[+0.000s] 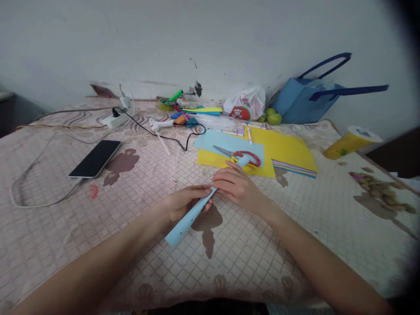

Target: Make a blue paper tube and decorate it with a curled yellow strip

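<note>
A narrow strip of light blue paper [187, 222] with a few dark dots runs diagonally through both hands, above the patterned tablecloth. My left hand [188, 200] is closed on its middle, thumb on top and fingers underneath. Just beyond, my right hand [236, 186] grips the same strip, its fingers laid over the paper. The strip's far end sticks out past the right hand, in front of red-handled scissors [247, 156]. Those scissors lie on light blue sheet paper [210, 141], which rests on yellow paper [210, 159].
A smartphone [96, 159] on a cable lies at left, near a power strip [116, 119]. Behind are a white glue gun [160, 124], a plastic bag [246, 104] and a blue tote bag [300, 103]. More yellow paper [288, 146] and a yellow-wrapped roll [348, 143] are at right.
</note>
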